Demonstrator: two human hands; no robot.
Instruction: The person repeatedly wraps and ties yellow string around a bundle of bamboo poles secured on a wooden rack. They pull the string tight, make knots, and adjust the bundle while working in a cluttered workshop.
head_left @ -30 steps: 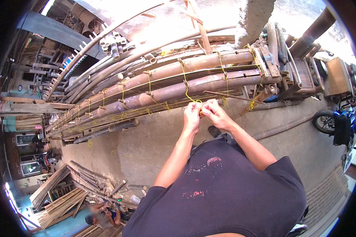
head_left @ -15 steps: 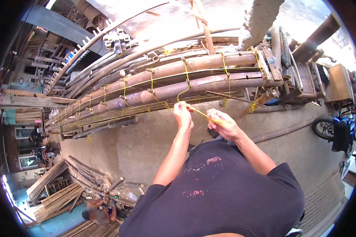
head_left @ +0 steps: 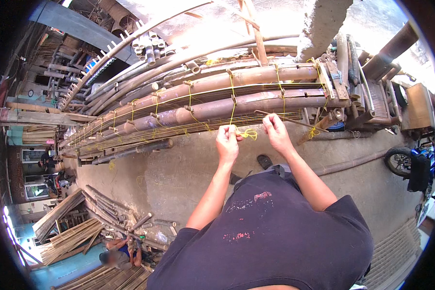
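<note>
My left hand [head_left: 228,143] pinches a yellow string [head_left: 232,116] that runs up to a peg on the lower long bamboo pole [head_left: 203,110]. A loose looped bunch of the same string [head_left: 249,134] sticks out to the right of those fingers. My right hand [head_left: 278,133] is raised a little to the right, apart from the loops. Its fingers are pressed together; whatever is in them, if anything, I cannot make out. Just behind those fingertips a thin brown stick [head_left: 299,122] slants down to the right.
Another pegged bamboo pole [head_left: 256,75] lies beyond, with yellow ties and stretched strands. Bamboo lengths [head_left: 101,205] and a seated person [head_left: 121,256] are at lower left. A motorcycle [head_left: 413,162] stands at right. A loose pole [head_left: 350,160] lies on the concrete floor [head_left: 154,186].
My right hand has let go of the yellow string and moved up, away from my left hand. The string's tail, earlier stretched between both hands, now hangs in loops at my left fingers.
</note>
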